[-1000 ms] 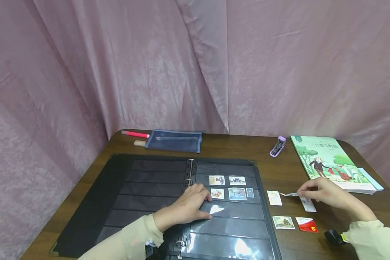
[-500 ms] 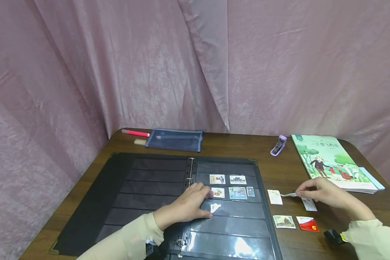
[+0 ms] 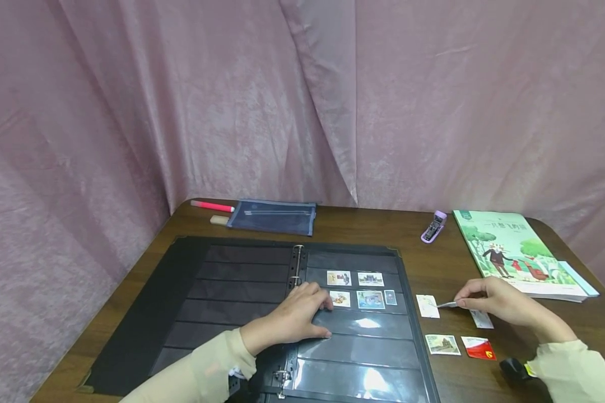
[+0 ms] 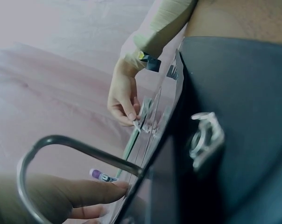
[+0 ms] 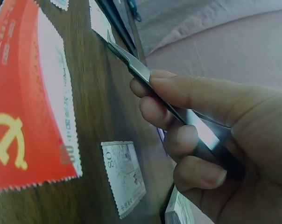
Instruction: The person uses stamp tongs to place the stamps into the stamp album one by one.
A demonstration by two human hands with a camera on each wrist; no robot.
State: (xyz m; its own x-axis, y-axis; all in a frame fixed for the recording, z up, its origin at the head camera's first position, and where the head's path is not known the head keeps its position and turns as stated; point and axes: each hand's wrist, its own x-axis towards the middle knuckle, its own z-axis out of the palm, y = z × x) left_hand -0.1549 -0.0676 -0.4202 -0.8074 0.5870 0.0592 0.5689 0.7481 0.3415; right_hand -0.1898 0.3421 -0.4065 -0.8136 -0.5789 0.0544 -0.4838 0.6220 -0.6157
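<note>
My left hand rests on the right page of an open black stamp album, beside its metal rings. Its fingers are relaxed and hold nothing. My right hand grips metal tweezers between thumb and fingers. The tweezers' tip meets the near edge of a pale stamp on the table; whether it pinches the paper I cannot tell. Under the right hand lies a partly hidden grey-white stamp. Closer to me are a stamp with a building and a red stamp.
Several stamps sit in the album's upper right pockets. Behind the album lie a blue mesh pouch and a pink marker. A purple clip-like object and a green picture book are at the back right.
The right hand has shifted slightly left with the tweezers, their tip at the pale stamp's edge. The left hand stays in place on the page.
</note>
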